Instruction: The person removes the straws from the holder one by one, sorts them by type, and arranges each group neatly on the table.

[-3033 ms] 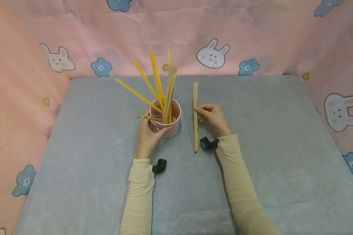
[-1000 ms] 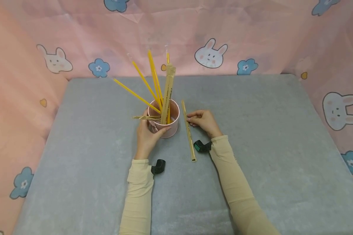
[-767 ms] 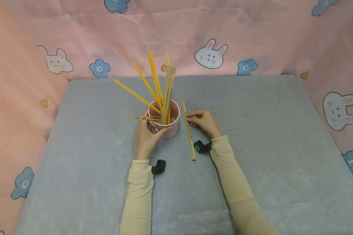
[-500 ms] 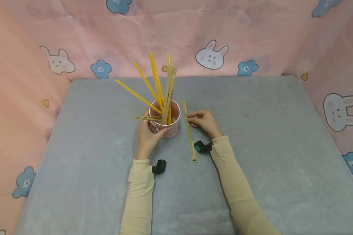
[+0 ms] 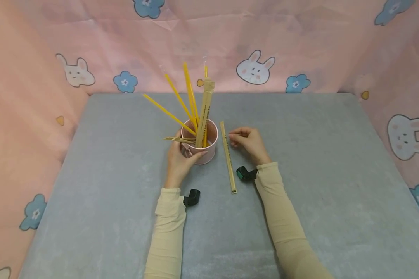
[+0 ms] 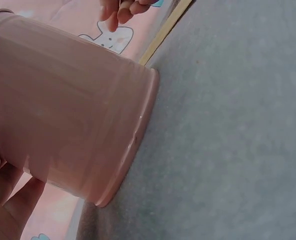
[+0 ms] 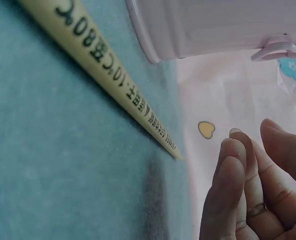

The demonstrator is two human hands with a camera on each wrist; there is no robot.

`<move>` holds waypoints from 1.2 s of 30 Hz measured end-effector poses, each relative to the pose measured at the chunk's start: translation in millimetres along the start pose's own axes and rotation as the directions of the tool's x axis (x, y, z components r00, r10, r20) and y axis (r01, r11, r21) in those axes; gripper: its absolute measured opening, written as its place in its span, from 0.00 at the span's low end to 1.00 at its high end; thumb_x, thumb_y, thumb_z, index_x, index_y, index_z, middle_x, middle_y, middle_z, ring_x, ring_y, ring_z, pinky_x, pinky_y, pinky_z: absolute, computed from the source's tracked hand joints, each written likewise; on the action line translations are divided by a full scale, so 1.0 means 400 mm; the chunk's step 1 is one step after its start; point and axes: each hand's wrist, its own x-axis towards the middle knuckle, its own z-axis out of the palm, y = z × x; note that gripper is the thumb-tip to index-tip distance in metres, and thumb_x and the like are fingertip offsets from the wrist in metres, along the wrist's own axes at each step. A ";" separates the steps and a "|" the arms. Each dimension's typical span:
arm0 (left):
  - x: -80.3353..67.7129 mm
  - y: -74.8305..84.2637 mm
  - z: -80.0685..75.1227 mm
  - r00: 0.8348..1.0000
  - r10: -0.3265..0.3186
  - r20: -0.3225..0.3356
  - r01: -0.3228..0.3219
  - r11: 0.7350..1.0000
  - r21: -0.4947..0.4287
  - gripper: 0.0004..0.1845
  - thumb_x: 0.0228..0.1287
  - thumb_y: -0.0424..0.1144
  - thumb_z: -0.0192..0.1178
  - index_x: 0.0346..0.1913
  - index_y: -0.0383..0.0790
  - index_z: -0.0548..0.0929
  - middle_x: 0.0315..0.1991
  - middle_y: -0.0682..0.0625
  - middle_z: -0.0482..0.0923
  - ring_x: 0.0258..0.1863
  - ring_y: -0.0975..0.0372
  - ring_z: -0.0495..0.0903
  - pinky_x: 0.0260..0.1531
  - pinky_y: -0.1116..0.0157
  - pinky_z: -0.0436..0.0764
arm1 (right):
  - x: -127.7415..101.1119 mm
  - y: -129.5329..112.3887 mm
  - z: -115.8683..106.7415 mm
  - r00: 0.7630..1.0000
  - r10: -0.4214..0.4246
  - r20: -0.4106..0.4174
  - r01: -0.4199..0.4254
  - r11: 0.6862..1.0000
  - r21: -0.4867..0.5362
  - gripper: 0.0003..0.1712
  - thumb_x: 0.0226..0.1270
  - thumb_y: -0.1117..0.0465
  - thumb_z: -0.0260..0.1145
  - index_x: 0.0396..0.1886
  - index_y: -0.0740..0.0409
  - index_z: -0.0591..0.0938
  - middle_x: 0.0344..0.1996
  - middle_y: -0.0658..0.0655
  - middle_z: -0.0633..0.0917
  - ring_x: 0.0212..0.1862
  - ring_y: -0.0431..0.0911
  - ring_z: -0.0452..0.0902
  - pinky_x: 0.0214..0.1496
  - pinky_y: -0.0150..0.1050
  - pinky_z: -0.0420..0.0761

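A paper-wrapped chopstick pair [image 5: 228, 156] lay flat on the grey table [image 5: 317, 155], just right of a pink cup [image 5: 201, 148]. The right hand [image 5: 250, 141] hovered beside it, fingers loosely curled, holding nothing. The left hand [image 5: 180, 159] gripped the cup, apparently steadying its leaning yellow sticks [image 5: 181, 100].

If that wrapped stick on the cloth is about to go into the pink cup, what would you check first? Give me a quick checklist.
1. Pink cup steadied: ok, the left hand grips its side.
2. Cup upright on the grey cloth: ok.
3. Wrapped chopsticks in easy reach: ok, they lie flat beside the cup, apart from it.
4. Right hand holding them: not ok, its fingers are loosely curled just right of the packet, not touching.
5. Room in the cup: cannot tell for sure; yellow straws and another paper packet already stand in it.
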 end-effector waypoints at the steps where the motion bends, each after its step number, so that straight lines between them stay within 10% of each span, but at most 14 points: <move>1: 0.000 0.000 0.000 1.000 -0.002 0.000 0.002 1.000 -0.001 0.46 0.39 0.32 0.77 0.66 0.35 0.67 0.59 0.41 0.73 0.57 0.54 0.72 0.57 0.59 0.71 | -0.001 -0.001 0.000 1.000 0.002 -0.001 -0.002 1.000 -0.003 0.12 0.61 0.70 0.66 0.40 0.77 0.81 0.27 0.59 0.84 0.25 0.42 0.79 0.29 0.32 0.81; 36: 0.001 -0.003 -0.003 0.999 -0.022 0.025 0.022 1.000 -0.003 0.48 0.40 0.34 0.77 0.68 0.38 0.64 0.61 0.44 0.71 0.60 0.57 0.71 0.58 0.61 0.70 | 0.000 0.008 -0.003 0.999 0.030 0.016 -0.030 0.999 -0.037 0.14 0.62 0.68 0.65 0.41 0.77 0.81 0.25 0.55 0.83 0.26 0.42 0.79 0.30 0.32 0.81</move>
